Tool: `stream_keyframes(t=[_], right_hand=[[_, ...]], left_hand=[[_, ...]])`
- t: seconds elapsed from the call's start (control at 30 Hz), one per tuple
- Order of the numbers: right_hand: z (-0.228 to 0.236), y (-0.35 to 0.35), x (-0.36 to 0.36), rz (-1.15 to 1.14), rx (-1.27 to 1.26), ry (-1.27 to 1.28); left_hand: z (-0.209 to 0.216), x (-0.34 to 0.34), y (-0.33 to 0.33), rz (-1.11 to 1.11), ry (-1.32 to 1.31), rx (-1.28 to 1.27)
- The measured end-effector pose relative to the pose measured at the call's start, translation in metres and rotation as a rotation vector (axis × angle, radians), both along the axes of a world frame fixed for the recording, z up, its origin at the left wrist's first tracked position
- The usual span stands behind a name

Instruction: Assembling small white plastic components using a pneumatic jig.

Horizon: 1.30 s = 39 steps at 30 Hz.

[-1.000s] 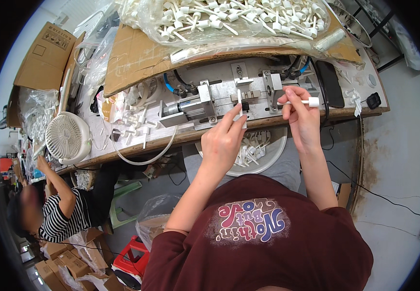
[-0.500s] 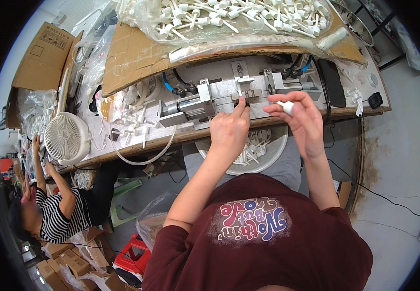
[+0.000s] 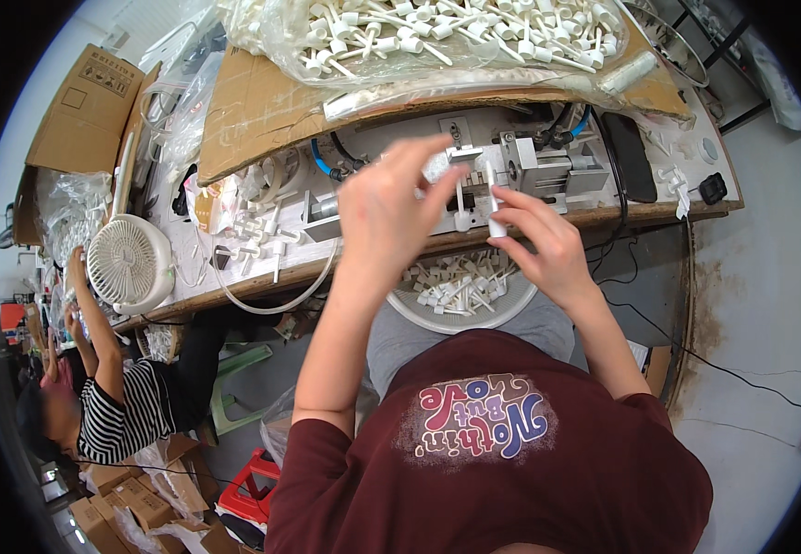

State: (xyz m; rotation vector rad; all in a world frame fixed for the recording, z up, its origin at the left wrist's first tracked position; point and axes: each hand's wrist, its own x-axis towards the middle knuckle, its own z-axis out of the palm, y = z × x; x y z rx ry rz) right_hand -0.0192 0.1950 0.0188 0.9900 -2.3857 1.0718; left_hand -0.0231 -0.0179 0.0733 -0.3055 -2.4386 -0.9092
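Observation:
My left hand (image 3: 387, 198), smeared by motion, hangs over the left part of the metal clamping fixture (image 3: 548, 166) on the workbench. Its thumb and forefinger reach toward the fixture's middle. Just below the thumb tip a white plastic stem with a cap-like end (image 3: 462, 220) points down; whether the hand touches it is unclear. My right hand (image 3: 548, 242) pinches another white capped stem (image 3: 496, 208) between thumb and fingers, upright beside the fixture's right half. Under the bench edge, a round white basket (image 3: 447, 323) on my lap holds many similar stems.
A plastic bag of white capped stems (image 3: 465, 32) lies on cardboard (image 3: 262, 115) behind the fixture. A white fan (image 3: 129, 263) and loose white parts (image 3: 257, 235) are at the left. A dark phone-like slab (image 3: 630, 157) lies right. Another person (image 3: 123, 406) works at far left.
My left hand has lifted off the fixture's middle and moved left. The white stem in my right hand has turned upright and come left and slightly down. A second stem now shows below my left thumb.

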Motion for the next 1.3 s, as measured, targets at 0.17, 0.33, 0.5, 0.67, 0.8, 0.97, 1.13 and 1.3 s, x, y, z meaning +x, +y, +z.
stream_keyframes(t=[0.17, 0.33, 0.5, 0.67, 0.8, 0.97, 1.13, 1.3], right_hand=[[-0.01, -0.015, -0.008, 0.028, 0.229, 0.05], [-0.018, -0.026, -0.01, -0.021, 0.406, 0.032], [-0.017, -0.038, -0.014, -0.052, 0.434, 0.117], [-0.023, -0.036, -0.009, -0.04, 0.434, 0.213], [-0.025, -0.038, -0.01, -0.047, 0.422, 0.233], [-0.02, -0.04, -0.02, -0.026, 0.461, 0.165], [-0.019, -0.039, -0.021, 0.006, 0.465, 0.096], [0.013, -0.038, -0.034, 0.148, 0.593, 0.016]], left_hand=[[0.014, -0.061, -0.022, 0.16, 0.277, -0.183], [0.006, -0.122, -0.03, 0.264, 0.364, -0.291], [-0.003, -0.158, -0.028, 0.398, 0.321, -0.475], [-0.006, -0.152, -0.029, 0.346, 0.214, -0.458], [-0.002, -0.136, -0.03, 0.255, 0.213, -0.356], [0.02, -0.107, -0.018, 0.048, 0.084, 0.031], [0.033, -0.069, -0.01, -0.074, 0.182, 0.197], [0.031, -0.022, -0.012, -0.065, 0.155, 0.269]])
